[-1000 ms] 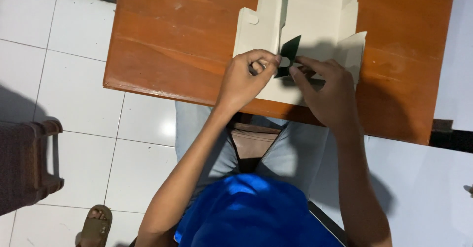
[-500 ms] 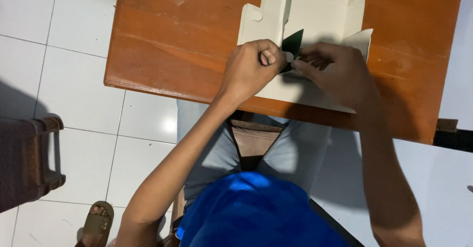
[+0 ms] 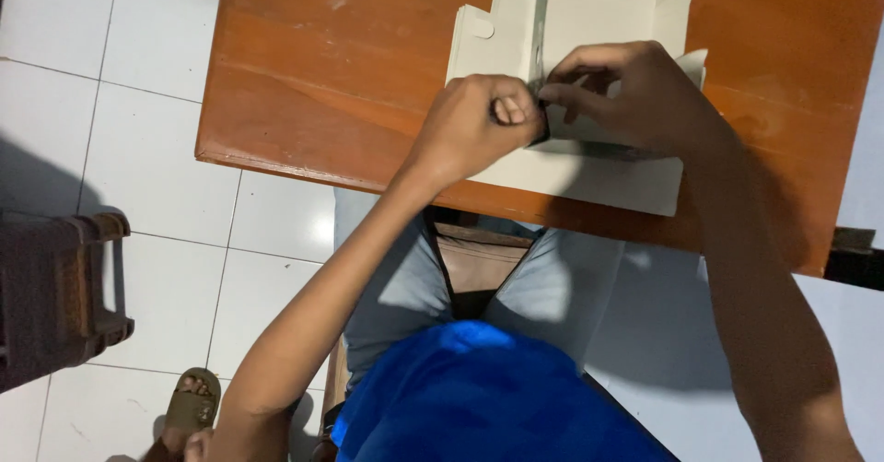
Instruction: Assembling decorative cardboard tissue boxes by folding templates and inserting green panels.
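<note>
Between the two hands, right where the fingertips meet, sits a small dark piece (image 3: 544,123), mostly hidden, so its shape cannot be made out. The left hand (image 3: 479,126) is curled into a loose fist with the thumb and bent fingers pressed against that piece from its left side. The right hand (image 3: 635,93) comes in from the other side, its fingers arched and pinched toward the same spot, the fingertips touching the dark piece and nearly meeting those of the left hand. Whether each hand truly clamps the piece or only presses on it cannot be told for certain, though both are closed around it rather than spread. Directly under the grip lies a flat, unfolded pale cardboard box (image 3: 589,176), its panels and flaps spreading out beyond the hands, farther from the person, and also toward the person below the knuckles. The cardboard rests on a brown wooden table (image 3: 322,84), whose bare surface stretches well to the left of the grip. Below the grip, nearer the body, the person's grey trousers (image 3: 396,287) and blue shirt (image 3: 479,397) show past the table edge. Far to the lower left of the hands, on the white tiled floor (image 3: 110,149), stands a dark wooden stool (image 3: 55,296), and a foot in a sandal (image 3: 191,407) shows near the bottom edge.
</note>
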